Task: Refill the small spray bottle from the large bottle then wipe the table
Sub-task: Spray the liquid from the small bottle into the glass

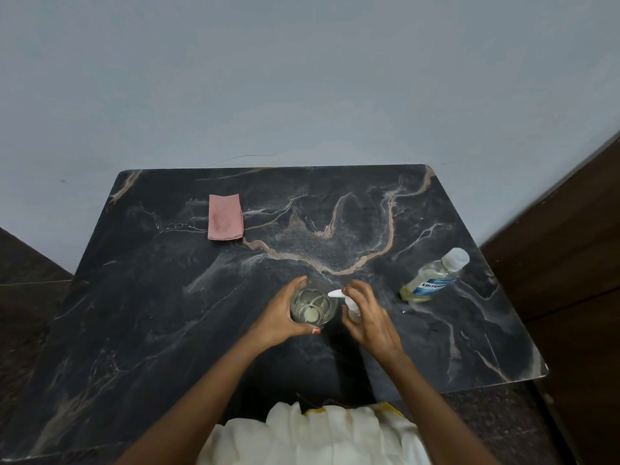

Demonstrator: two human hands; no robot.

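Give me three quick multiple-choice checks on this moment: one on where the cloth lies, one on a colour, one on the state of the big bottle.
1. Where is the pink cloth on the marble table?
A. Far left part, lying flat
B. Under the right hand
C. Draped on the mouthwash bottle

2. What colour is the spray head held by the right hand?
A. Red
B. White
C. Black

3. How does the large mouthwash bottle stand?
A. Tipped over, pouring
B. Upright, cap on, untouched
C. Held in the left hand

Answers:
1 A, the cloth lies flat near the far left, apart from both hands.
2 B, the nozzle and trigger are white.
3 B, it stands to the right with its cap on; the left hand has its grip on the small clear bottle.
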